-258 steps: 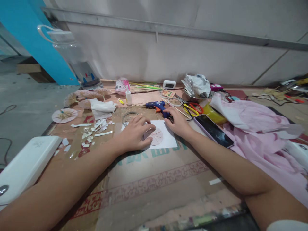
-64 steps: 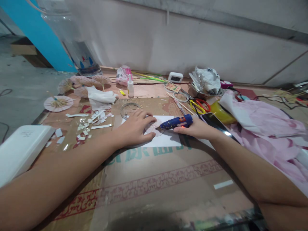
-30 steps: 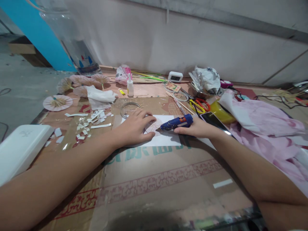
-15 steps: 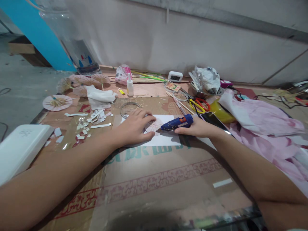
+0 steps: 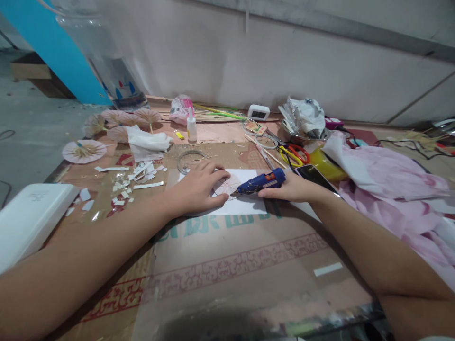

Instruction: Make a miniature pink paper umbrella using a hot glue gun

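A blue glue gun [image 5: 261,183] is gripped in my right hand [image 5: 289,186], its tip pointing left and down at a small round pale pink piece [image 5: 232,183] with thin ribs. That piece lies on a white sheet [image 5: 249,206] on the cardboard. My left hand [image 5: 204,186] rests on the sheet at the left side of the round piece, thumb and fingers spread apart around its edge. Whether the left fingertips pinch anything is not visible. Just behind my left hand is a clear tape ring [image 5: 191,161].
Paper scraps [image 5: 144,171] and small paper umbrellas [image 5: 84,150] are at the left, near a white box-like object [image 5: 33,220]. Behind stand a glue bottle [image 5: 192,127] and a white clock [image 5: 259,112]. Scissors [image 5: 293,155], a phone [image 5: 316,179] and pink cloth [image 5: 387,170] are at the right.
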A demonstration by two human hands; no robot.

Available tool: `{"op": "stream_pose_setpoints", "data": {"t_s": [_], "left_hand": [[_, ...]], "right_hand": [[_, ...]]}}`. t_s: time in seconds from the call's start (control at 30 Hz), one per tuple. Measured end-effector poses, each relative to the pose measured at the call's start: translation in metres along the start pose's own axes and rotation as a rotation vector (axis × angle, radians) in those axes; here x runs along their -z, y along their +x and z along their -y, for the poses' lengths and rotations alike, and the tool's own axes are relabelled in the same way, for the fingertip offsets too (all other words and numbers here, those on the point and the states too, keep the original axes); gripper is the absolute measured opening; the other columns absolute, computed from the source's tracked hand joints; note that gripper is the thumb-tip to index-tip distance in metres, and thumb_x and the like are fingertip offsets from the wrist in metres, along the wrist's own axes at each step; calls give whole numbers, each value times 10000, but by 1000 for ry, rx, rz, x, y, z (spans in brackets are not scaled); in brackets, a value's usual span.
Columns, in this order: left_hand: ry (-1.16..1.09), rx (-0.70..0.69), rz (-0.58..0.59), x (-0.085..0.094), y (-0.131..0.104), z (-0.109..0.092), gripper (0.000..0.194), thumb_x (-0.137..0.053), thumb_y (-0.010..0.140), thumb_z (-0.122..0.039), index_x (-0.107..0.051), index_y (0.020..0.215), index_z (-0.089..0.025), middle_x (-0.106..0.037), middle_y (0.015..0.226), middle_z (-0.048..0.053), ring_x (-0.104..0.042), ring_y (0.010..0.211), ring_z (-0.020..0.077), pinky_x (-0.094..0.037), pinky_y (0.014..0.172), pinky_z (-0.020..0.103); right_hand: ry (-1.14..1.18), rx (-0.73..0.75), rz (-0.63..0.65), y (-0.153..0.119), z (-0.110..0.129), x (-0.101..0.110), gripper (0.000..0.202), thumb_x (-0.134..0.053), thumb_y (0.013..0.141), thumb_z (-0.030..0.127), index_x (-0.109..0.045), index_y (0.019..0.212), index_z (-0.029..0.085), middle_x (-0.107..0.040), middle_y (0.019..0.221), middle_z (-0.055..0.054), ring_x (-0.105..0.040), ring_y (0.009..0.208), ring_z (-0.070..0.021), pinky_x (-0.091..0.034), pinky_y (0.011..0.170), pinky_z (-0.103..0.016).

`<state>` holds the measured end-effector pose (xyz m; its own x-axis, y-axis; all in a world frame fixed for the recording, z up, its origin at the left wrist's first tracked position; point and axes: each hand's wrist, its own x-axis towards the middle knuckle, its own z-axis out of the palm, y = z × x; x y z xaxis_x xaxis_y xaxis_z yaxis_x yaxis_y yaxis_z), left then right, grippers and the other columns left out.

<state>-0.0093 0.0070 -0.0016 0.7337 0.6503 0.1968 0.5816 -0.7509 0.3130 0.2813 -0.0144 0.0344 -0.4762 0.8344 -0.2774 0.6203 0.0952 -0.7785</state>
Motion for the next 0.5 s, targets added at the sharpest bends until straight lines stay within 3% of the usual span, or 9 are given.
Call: {"op": "stream_pose_setpoints", "data": {"t_s": [0.5], "left_hand": [[-4, 7, 15, 0, 1, -1, 518, -582, 907, -484, -625, 1321, -174, -573, 1344, 139, -482, 1283, 336, -353, 1151, 520]], "right_hand": [[3, 17, 18, 0, 1, 1, 522, -776, 760, 545, -791, 1146, 193, -792, 949, -52, -695, 799, -199, -556, 726, -296]]}}
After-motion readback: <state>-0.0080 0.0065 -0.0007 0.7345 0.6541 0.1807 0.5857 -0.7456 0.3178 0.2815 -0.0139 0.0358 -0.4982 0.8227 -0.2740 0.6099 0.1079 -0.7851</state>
